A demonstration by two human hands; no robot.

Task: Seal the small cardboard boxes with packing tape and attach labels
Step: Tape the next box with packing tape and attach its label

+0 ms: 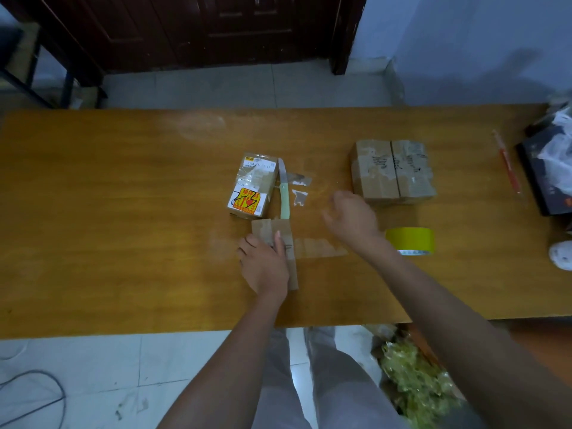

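Your left hand (264,264) is pressing flat, fingers straight, on the small box (275,243), whose long axis is running 12 to 6. Your right hand (351,216) is hovering loosely spread, holding nothing, at the box's 2 o'clock. The tape roll (410,239) is lying at that hand's 4 o'clock, nearer it; the knife (284,193) is touching the box's far end.

A plain room in a home or small back office, used as a makeshift packing spot: a worn wooden table (123,212) on pale floor tiles (192,85), a dark panelled wooden door (198,29) behind, bare bluish walls (464,41), crumpled plastic wrap (414,385) under the table's near right edge
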